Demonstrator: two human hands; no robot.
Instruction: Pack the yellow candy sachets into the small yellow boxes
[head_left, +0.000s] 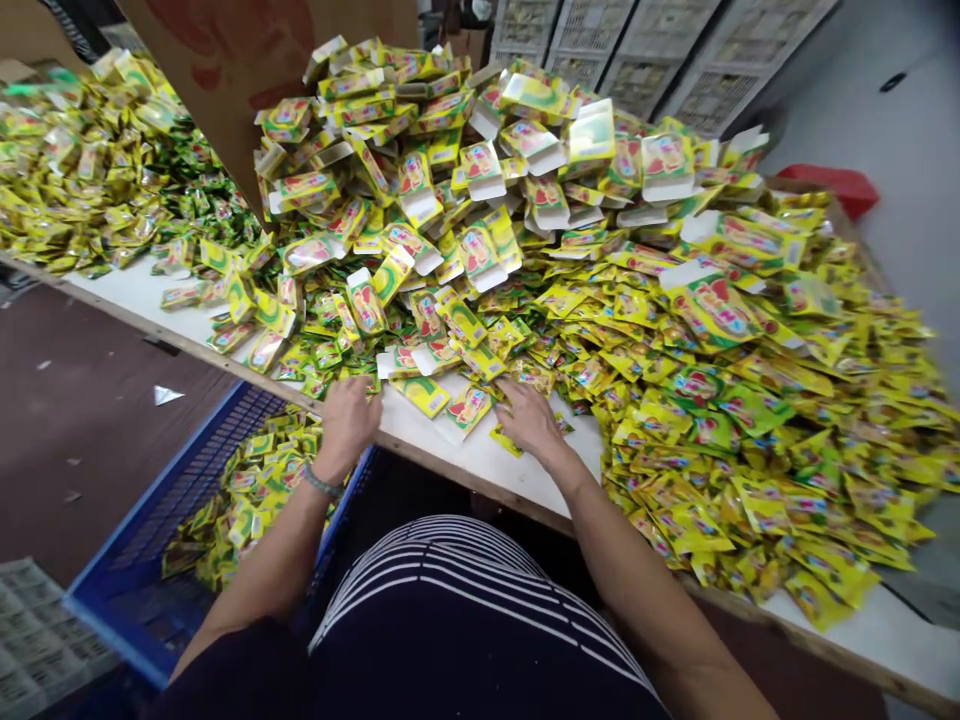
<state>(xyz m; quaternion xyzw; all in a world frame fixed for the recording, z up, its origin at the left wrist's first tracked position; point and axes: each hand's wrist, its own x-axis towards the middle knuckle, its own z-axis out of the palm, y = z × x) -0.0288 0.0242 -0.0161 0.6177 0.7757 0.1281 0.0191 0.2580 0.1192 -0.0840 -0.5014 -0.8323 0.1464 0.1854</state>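
My left hand point(350, 420) is at the table's front edge, its fingers curled down by the small green packets point(319, 358); whatever it grips is too small to make out. My right hand point(527, 412) rests over the white table top point(577, 430), fingers bent toward yellow sachets, with one sachet point(505, 441) under it. Between the hands lie a flat yellow box point(421, 396) and another small box point(469, 408). Behind them rises a heap of small yellow boxes point(480, 250), several with open white flaps. A large pile of yellow sachets point(720, 440) spreads to the right.
A blue crate point(124, 560) holding small boxes stands below the table at the left. A brown cardboard panel point(217, 90) leans behind the heap. White crates point(592, 50) are stacked at the back, and a red container point(840, 190) sits at the back right.
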